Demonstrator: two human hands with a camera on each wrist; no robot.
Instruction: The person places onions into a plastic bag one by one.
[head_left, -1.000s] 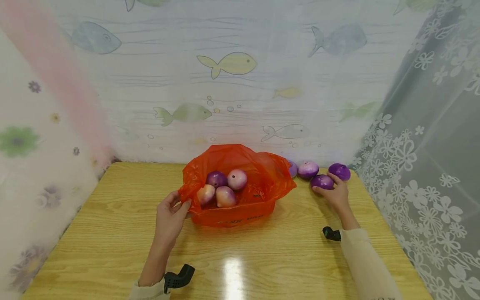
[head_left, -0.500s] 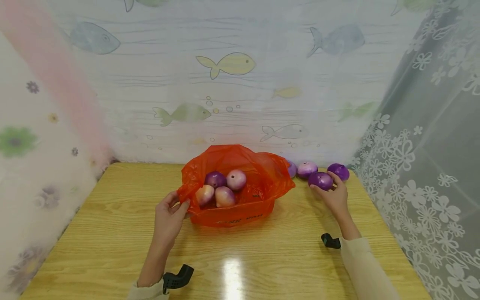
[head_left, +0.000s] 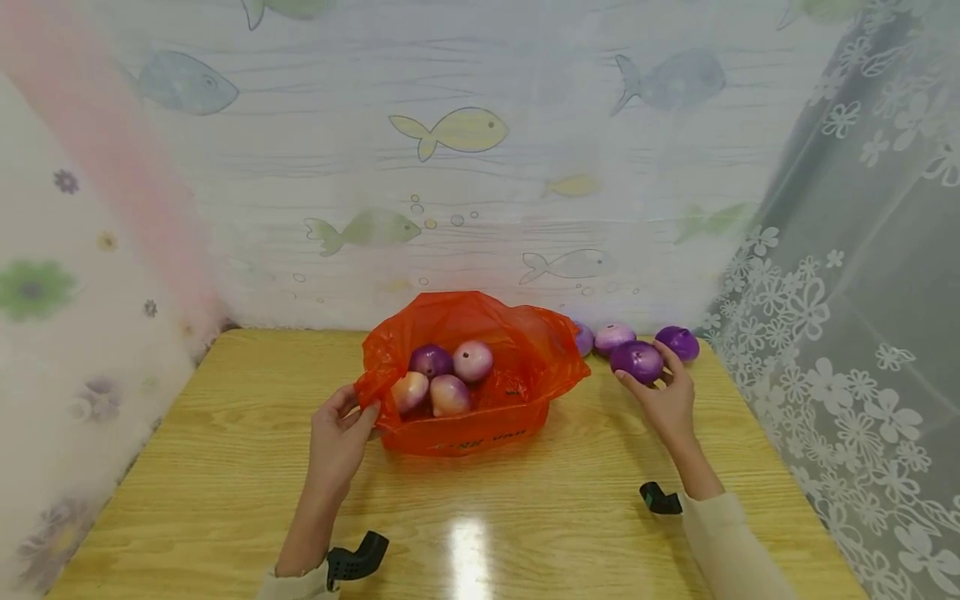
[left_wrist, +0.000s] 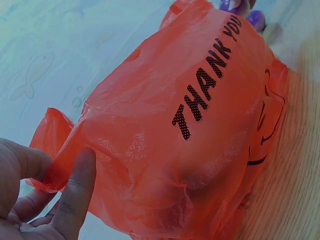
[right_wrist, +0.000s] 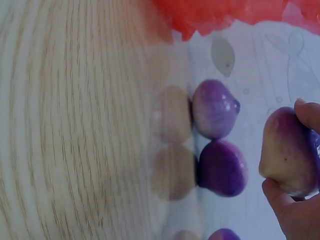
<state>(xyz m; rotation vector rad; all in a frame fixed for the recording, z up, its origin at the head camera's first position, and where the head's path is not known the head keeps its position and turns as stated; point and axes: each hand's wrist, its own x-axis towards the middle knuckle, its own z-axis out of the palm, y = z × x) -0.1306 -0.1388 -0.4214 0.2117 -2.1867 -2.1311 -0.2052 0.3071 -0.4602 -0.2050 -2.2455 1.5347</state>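
At the left of a red plastic bag [head_left: 465, 437], my left hand [head_left: 337, 442] pinches its crumpled edge between thumb and fingers. The left wrist view shows black "THANK YOU" print on the bag [left_wrist: 150, 100]. Several purple and pale onions [head_left: 450, 393] lie inside its open mouth. On the right, my right hand [head_left: 671, 408] grips a purple onion [head_left: 636, 362] between thumb and fingers. In the right wrist view the held onion [right_wrist: 287, 155] has a pale underside and appears raised off the table; the hand partly covers it.
Behind the held onion, a light purple onion [head_left: 613, 337] and a dark purple onion [head_left: 678, 342] rest near the table's back edge. Another onion [head_left: 583, 338] is partly hidden by the bag. A fish-patterned curtain [head_left: 465, 208] hangs behind the wooden table [head_left: 247, 467].
My right hand has taken the purple onion from its place and moved it slightly left, away from the dark onion behind. My left hand has stayed on the bag's edge.
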